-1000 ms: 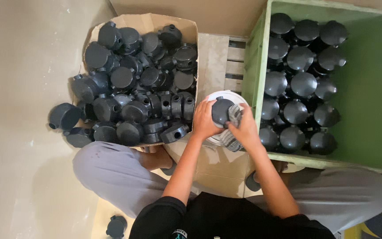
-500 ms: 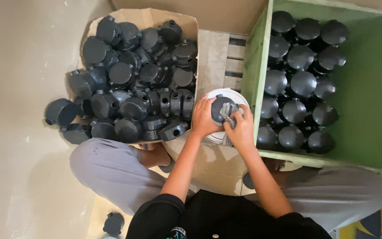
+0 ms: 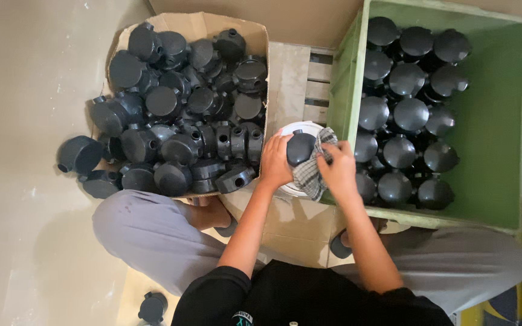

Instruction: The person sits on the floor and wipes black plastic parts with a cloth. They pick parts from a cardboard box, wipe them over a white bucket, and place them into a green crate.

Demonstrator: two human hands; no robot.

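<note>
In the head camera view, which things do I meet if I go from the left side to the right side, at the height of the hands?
Loose dark round part on the floor → cardboard box of dark round parts → left hand → dark round part held over a white container → checked cloth → right hand → green crate of dark parts.

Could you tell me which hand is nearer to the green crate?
Right. The right hand, gripping a checked cloth, overlaps the green crate wall; the left hand sits farther away.
</note>
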